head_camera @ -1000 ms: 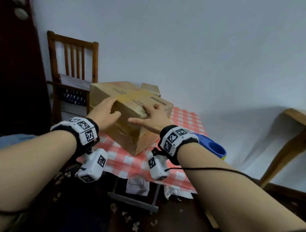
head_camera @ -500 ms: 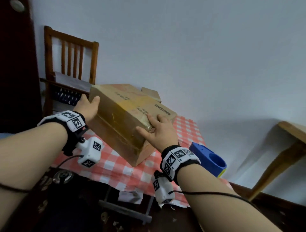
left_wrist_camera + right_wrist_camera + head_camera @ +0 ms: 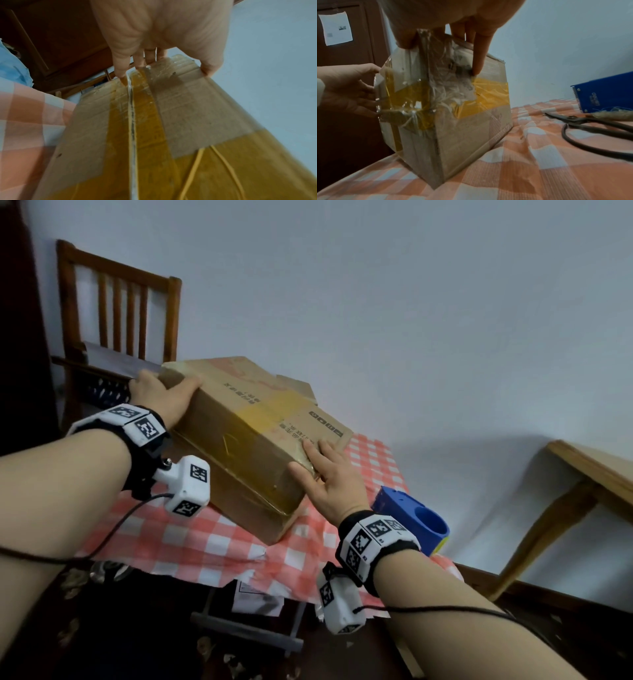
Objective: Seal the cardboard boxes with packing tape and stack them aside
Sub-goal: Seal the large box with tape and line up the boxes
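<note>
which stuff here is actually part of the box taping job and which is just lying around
Part of the job:
- cardboard box, tilted on the table, already taped
- blue tape dispenser
- left hand gripping the box's far end
- right hand pressing flat on its near end

Lying about:
- scissors on the checked tablecloth
- wooden chair
- wooden table at right

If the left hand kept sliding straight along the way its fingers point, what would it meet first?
The left hand grips the far end of the cardboard box, fingers pointing away past it. Straight on, it would probably meet the wooden chair first, though depth is unclear.
</note>
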{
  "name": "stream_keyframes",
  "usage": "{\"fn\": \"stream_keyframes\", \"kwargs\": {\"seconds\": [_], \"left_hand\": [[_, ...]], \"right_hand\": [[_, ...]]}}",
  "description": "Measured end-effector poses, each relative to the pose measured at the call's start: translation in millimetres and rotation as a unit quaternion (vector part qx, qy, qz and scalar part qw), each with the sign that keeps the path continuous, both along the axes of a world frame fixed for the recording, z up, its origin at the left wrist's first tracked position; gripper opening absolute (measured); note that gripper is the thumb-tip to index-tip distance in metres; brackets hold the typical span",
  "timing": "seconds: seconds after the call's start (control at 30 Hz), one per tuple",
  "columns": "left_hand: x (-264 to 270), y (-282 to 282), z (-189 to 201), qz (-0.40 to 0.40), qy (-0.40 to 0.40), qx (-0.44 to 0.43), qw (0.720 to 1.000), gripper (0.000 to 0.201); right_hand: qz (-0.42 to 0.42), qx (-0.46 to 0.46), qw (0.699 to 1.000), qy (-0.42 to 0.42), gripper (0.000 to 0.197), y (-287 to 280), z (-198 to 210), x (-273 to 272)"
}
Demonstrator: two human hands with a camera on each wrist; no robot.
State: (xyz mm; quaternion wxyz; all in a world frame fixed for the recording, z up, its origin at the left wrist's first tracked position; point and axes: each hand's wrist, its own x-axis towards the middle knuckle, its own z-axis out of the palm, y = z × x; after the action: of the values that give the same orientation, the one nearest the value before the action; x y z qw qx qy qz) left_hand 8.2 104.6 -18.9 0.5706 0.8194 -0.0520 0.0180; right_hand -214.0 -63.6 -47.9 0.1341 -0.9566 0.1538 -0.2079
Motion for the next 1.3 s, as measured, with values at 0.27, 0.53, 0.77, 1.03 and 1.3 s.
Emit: {"fn": "stream_keyframes", "kwargs": {"seconds": [0.27, 0.53, 0.77, 1.03, 1.3], "left_hand": [[-29.4, 3.2, 9.7, 0.006, -0.031, 0.015, 0.999, 0.073], [-53.8, 6.3, 11.4, 0.063, -0.068, 0.124, 0.988, 0.069], [-102.2, -39.1, 7.4, -0.231, -0.267, 0.339, 0.872, 0.041], [-107.5, -47.6, 1.8, -0.209, -0.272, 0.404, 0.848, 0.053], [-114.0, -62.3, 7.0, -0.204, -0.242, 0.43, 0.845, 0.087]], "right_hand": [[0.01, -0.099, 0.991, 0.087, 0.054, 10.5, 19.7, -11.3], [0.074, 0.328, 0.939, -0.07, 0.033, 3.8, 20.2, -11.2], [0.003, 0.446, 0.885, -0.132, 0.024, 9.2, 29.6, 16.7], [0.035, 0.407, 0.905, -0.123, 0.033, -2.5, 21.9, 21.7], [0.024, 0.593, 0.774, -0.221, 0.048, -10.3, 25.3, 9.7]]}}
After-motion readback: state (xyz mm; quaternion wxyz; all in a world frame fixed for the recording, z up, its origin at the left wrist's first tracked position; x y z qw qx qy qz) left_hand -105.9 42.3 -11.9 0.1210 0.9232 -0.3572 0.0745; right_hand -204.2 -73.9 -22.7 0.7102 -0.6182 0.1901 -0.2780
